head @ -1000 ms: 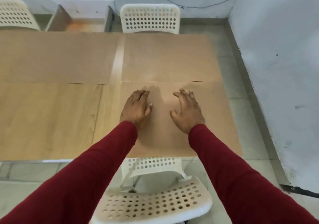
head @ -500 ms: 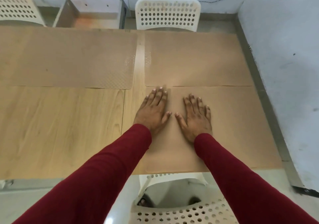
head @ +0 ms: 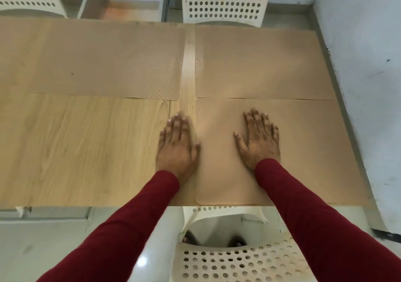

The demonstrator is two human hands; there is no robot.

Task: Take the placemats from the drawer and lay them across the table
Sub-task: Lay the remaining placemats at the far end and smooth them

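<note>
My hands have slid apart since half a second ago: the left hand (head: 176, 146) now lies mostly off the near mat (head: 303, 151), over its left edge onto the bare tabletop (head: 76, 151), while the right hand (head: 259, 139) presses the mat's middle. Both are flat, fingers spread, gripping nothing. That reads as smoothing; this mat looks laid. Beyond it lie a far mat (head: 262, 64) and, left of that, another (head: 108, 60). The spot left of the near mat is uncovered. No writing or labels show.
</note>
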